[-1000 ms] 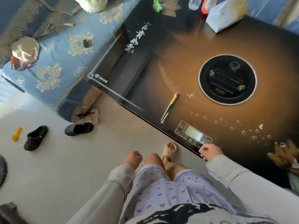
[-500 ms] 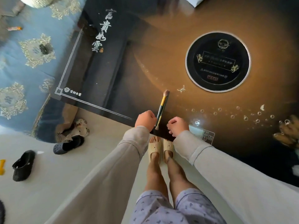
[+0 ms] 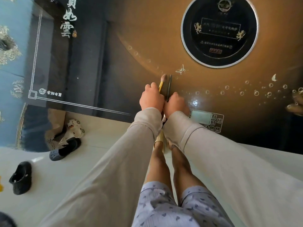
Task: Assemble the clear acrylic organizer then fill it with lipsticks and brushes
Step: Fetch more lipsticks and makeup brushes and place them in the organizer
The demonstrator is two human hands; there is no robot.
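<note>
1. One table (image 3: 131, 46), glossy, dark shading to gold. Its near edge runs across the view under the wrists, and its left corner bears a white printed border.
2. One pale tiled floor (image 3: 82, 161), wide and open on the near left of the table.
3. One blue patterned cover (image 3: 11, 63) along the left margin, just beside the table's left edge.
4. Two grey sleeves (image 3: 131, 153), side by side, reaching forward over the near edge.
5. One round black inset (image 3: 219, 30) with a silver rim, far right on the top. A broad stretch of open gold surface lies between it and the hands.
6. One control panel (image 3: 206, 118) at the near edge, just right of the hands.
7. Three loose shoes on the floor: two dark clogs (image 3: 65, 149), well apart from each other, and one white patterned shoe (image 3: 74, 127) by the table's corner.
8. Two hands, touching each other just inside the near edge.
   - The left hand (image 3: 151, 98) is curled round the brush handle.
   - The right hand (image 3: 176, 103) is also curled; whether it holds anything cannot be told.
9. One brush (image 3: 161, 84) with a yellow handle, its bristles pointing away from the person above the left hand.
10. One dark slim stick (image 3: 169, 86), just beside the brush and parallel to it, rising from between the hands. What kind of thing it is remains unclear.
</note>
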